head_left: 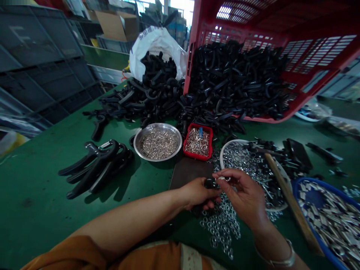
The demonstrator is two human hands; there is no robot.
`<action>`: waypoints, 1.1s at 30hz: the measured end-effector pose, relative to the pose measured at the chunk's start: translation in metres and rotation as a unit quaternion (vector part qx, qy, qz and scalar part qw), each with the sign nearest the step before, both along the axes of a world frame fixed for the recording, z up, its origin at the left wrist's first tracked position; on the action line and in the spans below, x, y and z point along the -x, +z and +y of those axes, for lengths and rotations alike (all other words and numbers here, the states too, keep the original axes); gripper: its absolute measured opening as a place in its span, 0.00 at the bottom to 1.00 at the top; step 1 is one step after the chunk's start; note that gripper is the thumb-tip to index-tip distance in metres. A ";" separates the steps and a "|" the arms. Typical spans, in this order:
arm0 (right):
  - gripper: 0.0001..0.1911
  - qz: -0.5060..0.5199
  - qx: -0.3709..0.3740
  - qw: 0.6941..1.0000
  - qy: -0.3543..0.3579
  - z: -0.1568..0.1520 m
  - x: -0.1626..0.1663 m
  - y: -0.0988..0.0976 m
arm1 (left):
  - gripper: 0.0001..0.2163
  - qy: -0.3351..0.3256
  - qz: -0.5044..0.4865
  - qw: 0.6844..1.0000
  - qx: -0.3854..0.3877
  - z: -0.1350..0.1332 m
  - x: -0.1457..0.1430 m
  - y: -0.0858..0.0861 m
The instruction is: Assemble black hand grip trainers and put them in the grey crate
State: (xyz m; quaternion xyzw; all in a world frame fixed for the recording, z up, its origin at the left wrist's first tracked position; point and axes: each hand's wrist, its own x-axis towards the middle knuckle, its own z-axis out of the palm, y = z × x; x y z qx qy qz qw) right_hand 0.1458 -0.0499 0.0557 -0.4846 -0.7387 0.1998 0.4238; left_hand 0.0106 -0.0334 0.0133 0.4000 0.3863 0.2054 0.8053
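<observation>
My left hand is closed round a black plastic clamp part, much of it hidden by the fingers. Against that part's right end, my right hand pinches a small coiled metal spring between thumb and fingertips. Whether the spring is seated in the part, I cannot tell. Both hands are above many loose metal rings and the near edge of a dark flat plate. Several black clamps lie stacked on the left, one showing a spring.
Ahead stand a steel bowl of small metal pieces and a red tray of pins. Black parts pile beneath a tipped red crate. To the right are a white bowl, a wooden stick and a blue basin.
</observation>
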 end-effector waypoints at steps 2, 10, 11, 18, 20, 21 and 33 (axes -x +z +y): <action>0.06 -0.017 0.020 1.000 0.011 0.000 -0.002 0.002 | 0.08 0.009 0.020 1.000 -0.019 -0.001 0.001 0.002; 0.05 -0.018 0.000 1.000 -0.008 -0.007 -0.002 0.000 | 0.06 -0.040 -0.033 0.999 0.003 -0.005 0.005 0.013; 0.06 0.023 0.057 0.998 -0.029 -0.006 -0.002 -0.003 | 0.06 -0.054 -0.033 0.998 -0.002 -0.005 0.007 0.014; 0.14 -0.007 0.252 0.967 -0.037 0.030 -0.030 -0.028 | 0.11 -0.075 -0.146 0.981 0.107 -0.006 0.019 0.012; 0.13 -0.179 0.156 0.966 -0.100 0.051 -0.047 -0.030 | 0.13 -0.038 -0.226 0.954 0.192 -0.002 0.020 0.011; 0.11 -0.231 0.118 0.958 -0.123 0.062 -0.056 -0.030 | 0.13 -0.021 -0.257 0.939 0.229 0.000 0.021 0.010; 0.10 -0.143 0.071 0.987 -0.025 0.034 -0.031 -0.018 | 0.13 0.092 -0.264 0.903 0.327 0.016 0.012 -0.003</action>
